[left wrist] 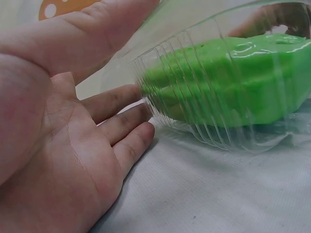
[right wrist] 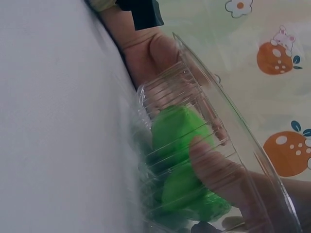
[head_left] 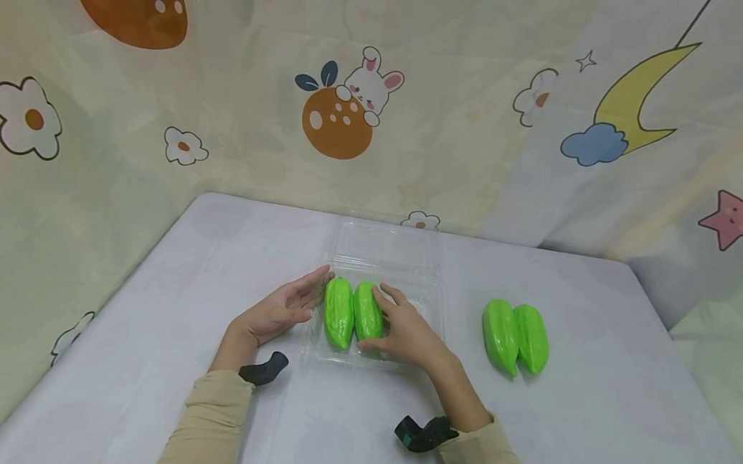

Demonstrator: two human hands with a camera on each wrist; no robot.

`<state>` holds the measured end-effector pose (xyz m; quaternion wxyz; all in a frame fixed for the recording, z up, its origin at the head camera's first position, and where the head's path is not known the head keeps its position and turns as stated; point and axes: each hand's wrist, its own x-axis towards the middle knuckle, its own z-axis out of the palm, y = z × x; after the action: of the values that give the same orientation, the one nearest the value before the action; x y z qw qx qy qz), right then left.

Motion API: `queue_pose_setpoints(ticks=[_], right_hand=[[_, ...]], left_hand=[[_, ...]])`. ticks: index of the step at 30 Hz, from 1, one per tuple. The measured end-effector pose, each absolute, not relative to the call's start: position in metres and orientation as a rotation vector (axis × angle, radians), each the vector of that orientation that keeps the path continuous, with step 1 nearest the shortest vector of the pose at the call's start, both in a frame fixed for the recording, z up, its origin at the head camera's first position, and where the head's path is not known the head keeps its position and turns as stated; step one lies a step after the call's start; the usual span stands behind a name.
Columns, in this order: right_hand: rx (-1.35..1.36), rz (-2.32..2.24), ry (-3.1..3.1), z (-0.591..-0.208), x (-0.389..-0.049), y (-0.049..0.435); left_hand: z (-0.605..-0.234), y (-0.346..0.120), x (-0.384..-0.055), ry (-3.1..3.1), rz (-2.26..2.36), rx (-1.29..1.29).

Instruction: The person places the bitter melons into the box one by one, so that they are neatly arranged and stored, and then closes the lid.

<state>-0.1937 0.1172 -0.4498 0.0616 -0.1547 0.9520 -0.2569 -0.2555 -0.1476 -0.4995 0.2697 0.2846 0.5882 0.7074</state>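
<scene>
Clear plastic forms the hinged clamshell box, its base set on the white-covered table and its lid folded back toward the far edge. Two glossy green star fruits stand out inside it: the left boxed star fruit and the right boxed star fruit lie side by side, lengthwise, toward the left half of the base. The right hand reaches over the near right of the box and grips the right boxed star fruit, thumb at its near end and fingers along its far right side. The left hand is spread, fingers nearly straight and thumb held well away from them; in the left wrist view its fingertips meet the box's ribbed side wall. The two hands are apart, with the boxed fruits between them. Well to the right of the box, a loose pair of star fruits lies on the table, touching each other. Beige sleeves cover both forearms, and a black wrist camera sits at each wrist.
</scene>
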Motion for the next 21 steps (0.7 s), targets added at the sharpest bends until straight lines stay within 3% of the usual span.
queue_pose_setpoints(ticks=[21], right_hand=[[-0.429,-0.845,2.824,-0.4494,-0.1932,0.1179]], left_hand=[[-0.4996,-0.1476,-0.256,1.596,1.894,0.779]])
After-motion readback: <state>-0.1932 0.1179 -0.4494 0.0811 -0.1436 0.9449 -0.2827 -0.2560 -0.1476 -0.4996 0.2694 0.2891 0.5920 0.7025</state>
